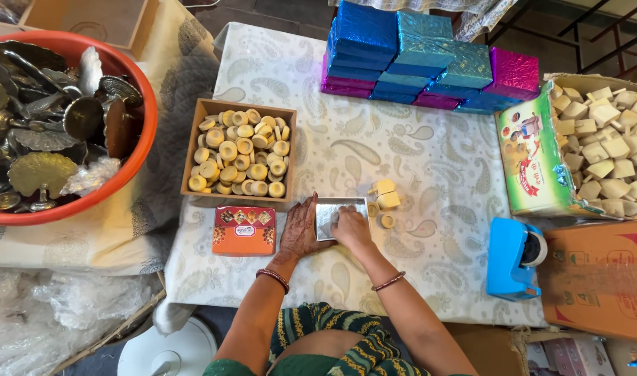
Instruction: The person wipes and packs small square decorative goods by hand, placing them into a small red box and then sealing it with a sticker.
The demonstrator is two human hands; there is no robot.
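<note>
where both hands (325, 231) press, silver box (339, 211) (shiny, flat)

Blue, teal and magenta foil boxes (416, 59) stacked far; orange patterned box (244, 230) near; green printed carton (534, 160) right.

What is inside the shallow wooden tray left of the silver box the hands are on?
The wooden tray holds a heap of small round cream-coloured pieces, piled several deep. Their top layer covers the tray's floor and whatever lies lower.

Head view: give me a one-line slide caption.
Both hands, left hand and right hand, rest on a small silver box between a wooden tray of round pieces and a blue tape dispenser.
</note>
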